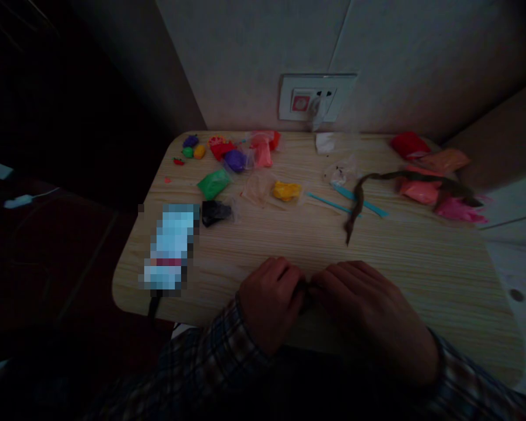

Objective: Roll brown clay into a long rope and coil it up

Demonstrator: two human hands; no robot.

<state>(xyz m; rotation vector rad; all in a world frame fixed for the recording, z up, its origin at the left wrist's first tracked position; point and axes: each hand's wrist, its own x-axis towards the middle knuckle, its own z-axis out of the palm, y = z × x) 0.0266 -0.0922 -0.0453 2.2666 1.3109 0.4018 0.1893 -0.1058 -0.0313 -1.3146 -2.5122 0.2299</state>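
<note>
Both hands meet over the front of the table. My left hand [272, 304] is closed, its fingers pinching a small dark piece [307, 286] that looks like modelling clay. From the other side, my right hand [368, 313] grips the same piece with thumb and fingers, its back facing up. Most of the piece is hidden, and the light is dim. Beyond the right hand lies a long, thin, twisted brown strip [358, 202], crossing two blue plastic modelling tools [333, 203].
On the wooden table [245, 245], a lit phone [170, 245] with a cable lies left. Clay packets, including green [214, 183], black [216, 212] and yellow [286, 190], lie behind. Red [408, 145] and pink [458, 209] ones lie right. A socket [318, 98] is on the wall.
</note>
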